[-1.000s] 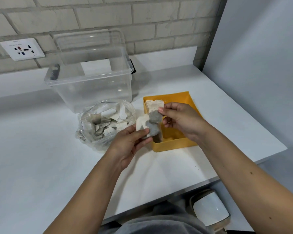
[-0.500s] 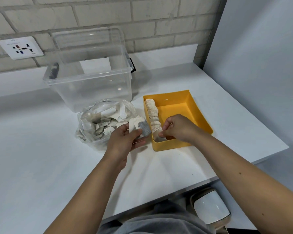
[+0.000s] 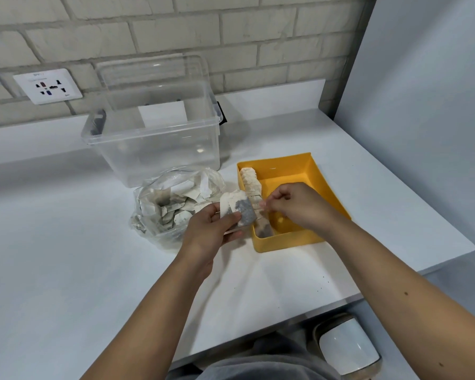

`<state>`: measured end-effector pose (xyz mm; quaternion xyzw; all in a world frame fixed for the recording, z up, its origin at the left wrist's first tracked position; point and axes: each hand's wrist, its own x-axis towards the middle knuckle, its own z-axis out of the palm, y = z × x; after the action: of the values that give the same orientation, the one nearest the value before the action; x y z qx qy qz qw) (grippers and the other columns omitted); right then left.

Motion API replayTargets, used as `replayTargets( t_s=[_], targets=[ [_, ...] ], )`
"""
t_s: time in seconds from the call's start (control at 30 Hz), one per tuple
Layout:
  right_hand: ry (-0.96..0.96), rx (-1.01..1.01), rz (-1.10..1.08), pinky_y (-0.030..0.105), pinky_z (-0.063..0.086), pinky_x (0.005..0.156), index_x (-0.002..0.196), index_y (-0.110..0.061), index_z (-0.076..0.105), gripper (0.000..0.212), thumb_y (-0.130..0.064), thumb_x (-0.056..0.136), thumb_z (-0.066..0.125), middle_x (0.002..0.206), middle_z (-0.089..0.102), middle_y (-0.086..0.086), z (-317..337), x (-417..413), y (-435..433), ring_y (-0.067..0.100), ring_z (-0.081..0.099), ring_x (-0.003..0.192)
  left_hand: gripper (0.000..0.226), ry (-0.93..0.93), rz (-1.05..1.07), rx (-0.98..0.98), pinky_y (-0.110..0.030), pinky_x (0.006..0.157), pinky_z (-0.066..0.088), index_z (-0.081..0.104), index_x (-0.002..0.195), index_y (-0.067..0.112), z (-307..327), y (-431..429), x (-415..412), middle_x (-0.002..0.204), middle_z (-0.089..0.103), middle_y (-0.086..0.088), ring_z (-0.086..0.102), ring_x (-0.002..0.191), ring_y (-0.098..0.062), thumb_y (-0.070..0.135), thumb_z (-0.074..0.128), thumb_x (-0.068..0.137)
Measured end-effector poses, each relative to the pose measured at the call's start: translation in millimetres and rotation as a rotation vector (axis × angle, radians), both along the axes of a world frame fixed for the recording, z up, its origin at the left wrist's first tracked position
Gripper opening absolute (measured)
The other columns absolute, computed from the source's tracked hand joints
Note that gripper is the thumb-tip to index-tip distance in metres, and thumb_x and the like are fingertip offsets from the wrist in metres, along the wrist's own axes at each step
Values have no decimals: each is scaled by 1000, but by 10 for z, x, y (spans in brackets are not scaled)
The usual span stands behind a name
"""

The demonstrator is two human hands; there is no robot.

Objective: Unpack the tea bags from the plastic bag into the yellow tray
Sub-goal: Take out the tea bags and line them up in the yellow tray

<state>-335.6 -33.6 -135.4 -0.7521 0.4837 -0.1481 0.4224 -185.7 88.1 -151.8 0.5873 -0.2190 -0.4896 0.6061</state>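
My left grip (image 3: 211,231) is clamped on loose tea bags (image 3: 240,211) just beside the yellow tray (image 3: 285,244). My right grip (image 3: 299,207) curls over the tray's row of bags (image 3: 251,182); I cannot tell whether it pinches 1.

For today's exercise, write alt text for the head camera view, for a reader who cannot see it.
A person's left hand holds a few tea bags beside a yellow tray, where the right hand, fingers curled, hovers by a row of tea bags along its left wall. A plastic bag of more and a clear box sit on the white table.
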Motion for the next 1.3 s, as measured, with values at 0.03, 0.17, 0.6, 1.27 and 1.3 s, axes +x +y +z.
replayTargets(
  t_s=[0.03, 0.17, 0.6, 1.27, 1.3],
  targets=[
    [-102, 38, 6, 24, 50, 69, 87, -17, 74, 23, -39, 84, 73, 81, 72, -2, 53, 11, 37, 3, 59, 66, 23, -5, -3, -2, -30, 78, 61, 66, 112, 6, 3, -5, -7, 99, 76, -7, 74, 83, -16, 1, 66, 90],
    [-300, 98, 56, 7, 43, 57, 91, -10, 76, 13, -20, 83, 76, 74, 68, -7, 130, 78, 108, -9, 57, 54, 24, -22, -33, -30, -30, 80, 60, 68, 112, 8, 45, -49, -21, 100, 76, -8, 73, 83, -15, 3, 69, 88],
    [-172, -85, -290, 31, 57, 68, 76, -20, 68, 13, -22, 80, 80, 83, 71, 3, -41, 91, -756, 14, 63, 65, 16, -264, 128, -17, -31, 80, 58, 72, 89, 22, 282, -355, 275, 89, 71, -1, 65, 83, -15, 18, 59, 98],
    [-39, -70, -276, 44, 56, 87, 86, -14, 72, 14, -27, 81, 78, 93, 74, 11, -496, 339, -1014, 18, 62, 79, 8, -270, 30, 37, -23, 65, 54, 71, 99, 19, 125, -345, 262, 84, 75, 4, 68, 70, -7, 19, 68, 92],
    [-39, -72, -270, 44, 56, 87, 84, -15, 71, 13, -27, 81, 78, 92, 74, 11, -498, 336, -1011, 18, 63, 79, 7, -265, 30, 37, -23, 65, 55, 71, 97, 20, 124, -342, 257, 81, 74, 6, 67, 68, -5, 18, 68, 92]
  ],
)
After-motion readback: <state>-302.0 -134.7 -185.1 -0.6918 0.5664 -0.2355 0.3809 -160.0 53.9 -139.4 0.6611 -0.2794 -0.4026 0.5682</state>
